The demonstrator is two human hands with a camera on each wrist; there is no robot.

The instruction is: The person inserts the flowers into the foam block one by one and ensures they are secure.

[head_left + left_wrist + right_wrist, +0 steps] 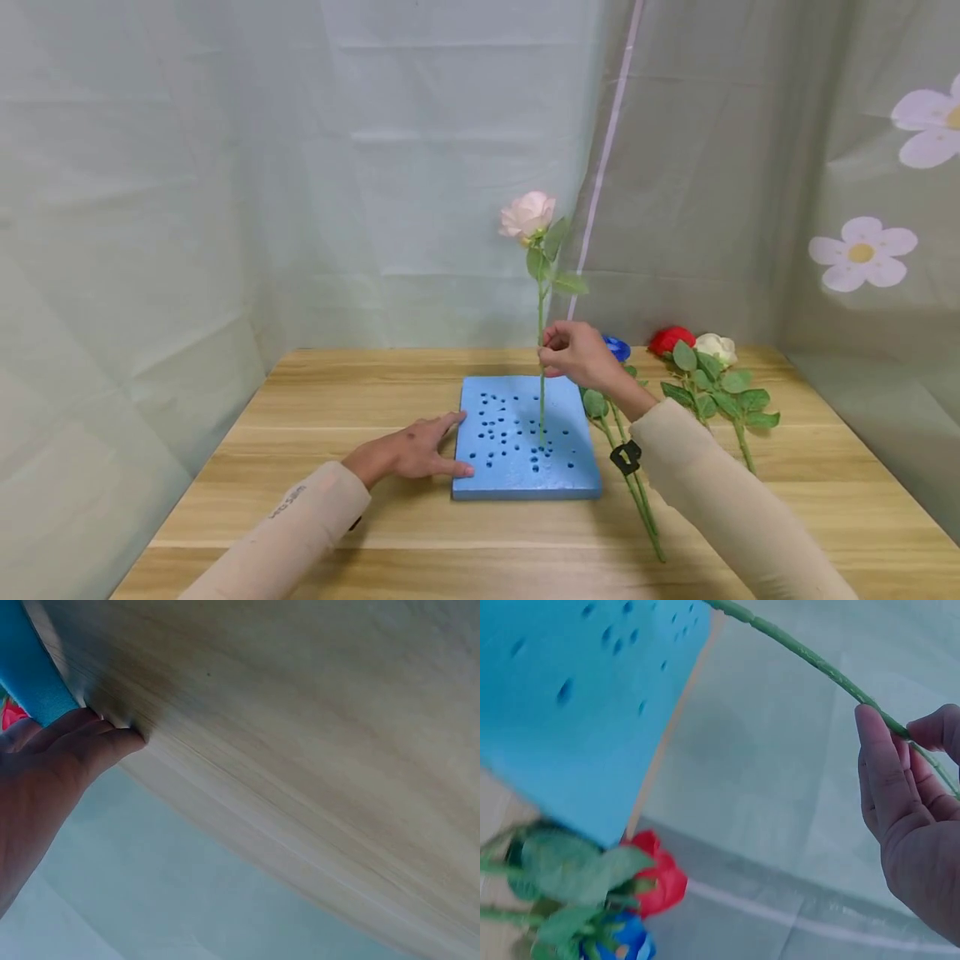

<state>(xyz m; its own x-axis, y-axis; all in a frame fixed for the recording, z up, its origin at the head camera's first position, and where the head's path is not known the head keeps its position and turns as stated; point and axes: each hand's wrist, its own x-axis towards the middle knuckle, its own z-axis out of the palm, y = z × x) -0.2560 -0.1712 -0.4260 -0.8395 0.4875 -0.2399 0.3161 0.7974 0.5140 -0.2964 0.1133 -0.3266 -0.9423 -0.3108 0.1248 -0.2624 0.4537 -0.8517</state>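
Note:
A pale pink rose [528,215] stands upright over a light blue foam board [517,482] full of small holes. Thumb and fingers of my right hand [583,357] pinch its green stem [802,651] partway down. The stem's lower end meets the board's surface among the holes; whether it sits inside one I cannot tell. My left hand [415,448] rests at the board's left side, its thumb at the near left part and its fingers stretched along the edge. In the left wrist view, the left hand's fingers [90,742] touch the table beside the board.
Right of the board lie a blue rose [617,347], a red rose [672,339] and a white rose [716,347], with leafy stems on the wooden table [315,533]. The blue rose's stems pass under my right forearm. Pale curtains [465,167] stand behind and at both sides.

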